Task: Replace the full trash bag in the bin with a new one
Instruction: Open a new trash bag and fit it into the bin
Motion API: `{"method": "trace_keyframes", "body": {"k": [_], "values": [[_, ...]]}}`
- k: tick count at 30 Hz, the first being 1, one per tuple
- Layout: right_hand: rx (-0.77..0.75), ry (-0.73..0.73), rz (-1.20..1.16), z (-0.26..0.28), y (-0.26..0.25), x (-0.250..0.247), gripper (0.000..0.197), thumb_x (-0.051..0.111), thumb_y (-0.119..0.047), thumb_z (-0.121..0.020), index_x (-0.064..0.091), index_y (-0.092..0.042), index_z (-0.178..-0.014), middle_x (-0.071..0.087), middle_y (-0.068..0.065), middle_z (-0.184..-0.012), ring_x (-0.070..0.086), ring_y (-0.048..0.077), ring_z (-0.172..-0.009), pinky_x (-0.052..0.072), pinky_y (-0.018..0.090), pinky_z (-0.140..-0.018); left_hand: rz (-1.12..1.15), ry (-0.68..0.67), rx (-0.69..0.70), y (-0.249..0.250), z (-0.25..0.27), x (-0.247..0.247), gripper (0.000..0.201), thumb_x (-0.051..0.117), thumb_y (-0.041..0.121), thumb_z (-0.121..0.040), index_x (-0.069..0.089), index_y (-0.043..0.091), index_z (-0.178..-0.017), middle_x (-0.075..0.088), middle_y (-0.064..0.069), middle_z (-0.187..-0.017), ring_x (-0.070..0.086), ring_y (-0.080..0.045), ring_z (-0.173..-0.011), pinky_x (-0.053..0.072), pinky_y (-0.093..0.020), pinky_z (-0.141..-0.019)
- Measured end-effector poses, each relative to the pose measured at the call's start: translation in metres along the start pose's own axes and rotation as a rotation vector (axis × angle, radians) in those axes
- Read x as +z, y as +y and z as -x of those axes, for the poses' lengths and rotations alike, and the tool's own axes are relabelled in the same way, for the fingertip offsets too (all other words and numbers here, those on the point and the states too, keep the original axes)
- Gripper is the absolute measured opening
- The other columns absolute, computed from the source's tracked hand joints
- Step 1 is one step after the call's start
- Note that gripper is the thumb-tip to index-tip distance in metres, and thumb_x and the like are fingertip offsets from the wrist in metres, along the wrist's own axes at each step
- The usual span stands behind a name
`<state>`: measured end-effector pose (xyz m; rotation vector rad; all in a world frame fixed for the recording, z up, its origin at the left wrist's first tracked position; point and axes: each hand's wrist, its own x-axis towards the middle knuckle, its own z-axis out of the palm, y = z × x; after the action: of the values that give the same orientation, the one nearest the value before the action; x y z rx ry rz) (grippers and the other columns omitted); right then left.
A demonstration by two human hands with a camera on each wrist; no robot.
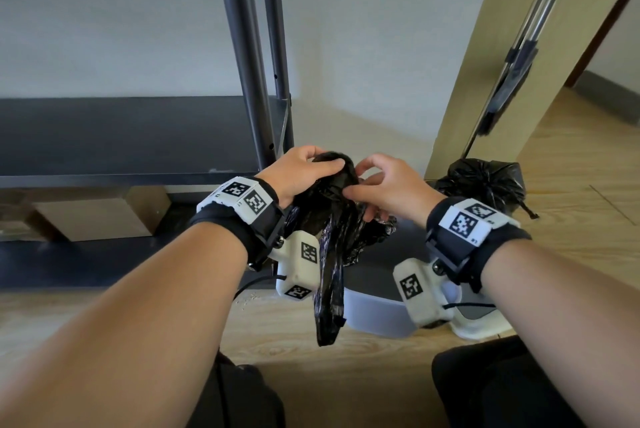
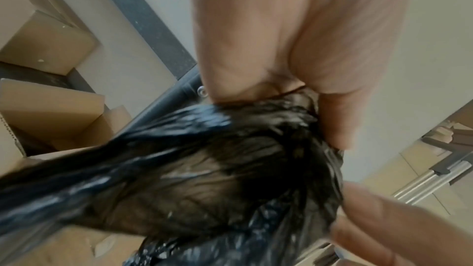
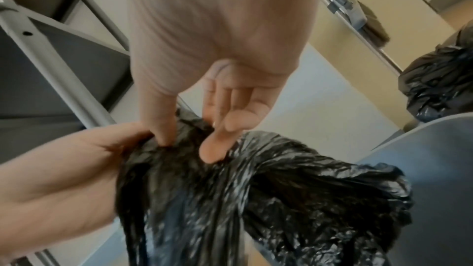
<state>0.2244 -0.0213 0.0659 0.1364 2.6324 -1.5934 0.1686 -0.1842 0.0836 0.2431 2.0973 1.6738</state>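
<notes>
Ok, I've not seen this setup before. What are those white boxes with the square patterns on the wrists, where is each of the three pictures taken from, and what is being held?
There is no robot here: a person works with bare hands. The white boxes strapped under the wrists hold cameras. The head view comes from a camera worn on the head, looking down at both hands. The other two views look along each hand from its wrist, so they are close and blurry.

The left hand grips a crumpled new black bag. The right hand pinches its plastic, perhaps to find the opening. Below them a grey bin stands on the wooden floor. A full bag, tied shut, sits on the floor to the right by the wall. A dark shelf is at the left.
</notes>
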Motion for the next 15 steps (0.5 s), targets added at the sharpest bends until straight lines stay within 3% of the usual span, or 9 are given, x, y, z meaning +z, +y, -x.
{"method": "trace_keyframes", "body": {"k": [3,7,10,12,15], "values": [[-0.033,0.041,-0.035,0.0,-0.005,0.005,0.038,0.078,-0.017,-0.075,0.053,-0.014,-0.104,0.072,0.006,-0.078,0.064,0.019,-0.049,0.042,0.024,-0.04,0.045,-0.065,-0.006,0.004,0.003,-0.003,0.051,0.071,0.005,-0.081,0.054,0.011,-0.129,0.066,-0.014,-0.115,0.065,-0.027,-0.105,0.056,-0.038,-0.086],[-0.045,0.162,0.01,-0.006,-0.001,0.007,0.02,0.07,0.0,-0.076,0.058,-0.016,-0.08,0.066,0.002,-0.063,0.061,0.016,-0.045,0.047,0.024,-0.047,0.034,-0.087,0.014,0.005,0.005,0.0,0.065,0.059,-0.02,-0.078,0.052,0.013,-0.134,0.063,-0.02,-0.12,0.061,-0.03,-0.111,0.054,-0.039,-0.087],[-0.042,0.21,0.027,-0.009,0.004,0.004,0.026,0.065,0.003,-0.076,0.056,-0.021,-0.073,0.063,0.002,-0.063,0.058,0.017,-0.047,0.047,0.026,-0.05,0.035,-0.097,0.01,0.003,0.003,0.001,0.062,0.056,-0.021,-0.08,0.053,0.015,-0.132,0.065,-0.011,-0.102,0.064,-0.023,-0.095,0.056,-0.034,-0.079],[-0.05,0.266,0.092,-0.011,0.008,0.0,0.028,0.063,-0.001,-0.075,0.054,-0.027,-0.071,0.063,0.003,-0.071,0.06,0.023,-0.06,0.052,0.032,-0.061,0.025,-0.077,-0.01,0.001,0.001,-0.002,0.056,0.06,-0.015,-0.082,0.054,0.015,-0.129,0.067,-0.007,-0.09,0.066,-0.02,-0.083,0.059,-0.034,-0.073],[0.008,0.318,0.191,-0.012,0.014,-0.01,0.02,0.059,-0.007,-0.078,0.058,-0.027,-0.078,0.058,-0.003,-0.075,0.06,0.026,-0.079,0.05,0.033,-0.073,-0.116,-0.033,-0.045,-0.006,-0.004,-0.011,0.049,0.066,-0.009,-0.08,0.059,0.014,-0.122,0.071,-0.009,-0.085,0.07,-0.025,-0.08,0.059,-0.039,-0.079]]}}
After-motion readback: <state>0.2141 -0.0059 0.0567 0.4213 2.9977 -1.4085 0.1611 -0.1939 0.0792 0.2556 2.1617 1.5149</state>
